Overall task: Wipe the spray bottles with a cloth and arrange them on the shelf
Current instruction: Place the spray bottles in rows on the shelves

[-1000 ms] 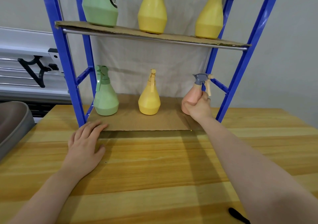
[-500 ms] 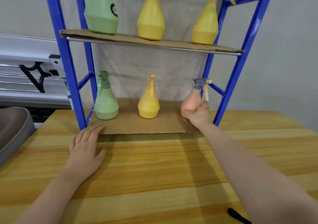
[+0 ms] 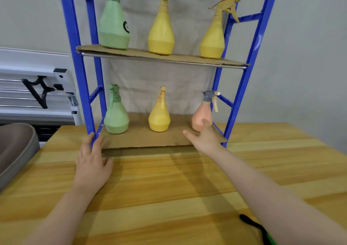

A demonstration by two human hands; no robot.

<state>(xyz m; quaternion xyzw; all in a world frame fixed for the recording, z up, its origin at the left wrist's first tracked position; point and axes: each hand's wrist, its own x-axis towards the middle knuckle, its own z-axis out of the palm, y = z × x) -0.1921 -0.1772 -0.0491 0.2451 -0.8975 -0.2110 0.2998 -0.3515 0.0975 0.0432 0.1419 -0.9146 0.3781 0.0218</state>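
Now the right hand (image 3: 204, 138) has no grip on anything — its fingers are spread and loose just in front of the pink bottle (image 3: 201, 117), the fingertips close to its base; whether they touch it I cannot tell. The bottle stands upright at the right end of the lower shelf (image 3: 142, 141), near the blue frame (image 3: 242, 86), its nozzle turned right. To finish the step well, draw that hand straight back and low, so a finger does not catch the trigger and tip the bottle against the post. The left hand (image 3: 92, 164) lies flat on the worktop (image 3: 169, 188), fingers straight, their tips at the frame's front left leg — a fair brace. The yellow bottle (image 3: 159, 117) and green bottle (image 3: 116, 117) stand evenly spaced beside it; three more stand above. No cloth is plainly in view.
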